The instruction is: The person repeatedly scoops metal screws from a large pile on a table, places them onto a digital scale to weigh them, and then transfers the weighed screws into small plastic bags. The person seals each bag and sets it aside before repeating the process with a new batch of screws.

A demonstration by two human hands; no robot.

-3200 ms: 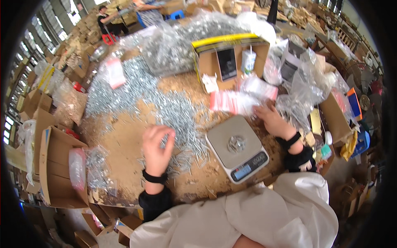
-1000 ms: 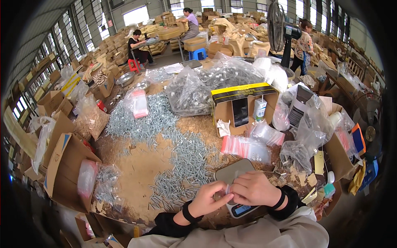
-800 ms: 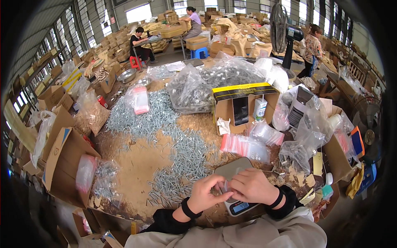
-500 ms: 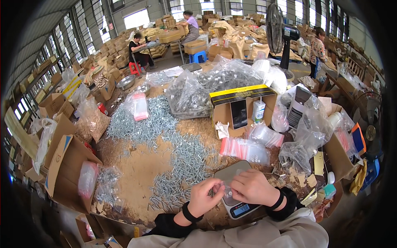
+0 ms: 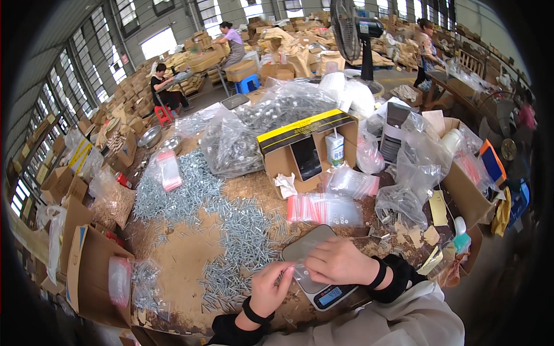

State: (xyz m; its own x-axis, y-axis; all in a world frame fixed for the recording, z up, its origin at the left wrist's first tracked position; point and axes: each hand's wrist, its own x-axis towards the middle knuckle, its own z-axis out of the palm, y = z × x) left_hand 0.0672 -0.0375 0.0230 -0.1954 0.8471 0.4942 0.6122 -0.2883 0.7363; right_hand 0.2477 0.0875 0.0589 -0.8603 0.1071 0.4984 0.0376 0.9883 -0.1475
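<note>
Drawn together from well apart: left hand (image 5: 270,288) and right hand (image 5: 339,264), pinching clear plastic bag (image 5: 300,276) over digital scale (image 5: 310,237). Seemingly at bag-handling step; calling next for steady pinch.

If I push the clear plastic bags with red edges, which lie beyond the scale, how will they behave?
The clear plastic bags look thin and see-through, so probably floppy and light. They lie flat and overlapping, so a push may well fan them apart. Their glossy film may also be slippery.
</note>
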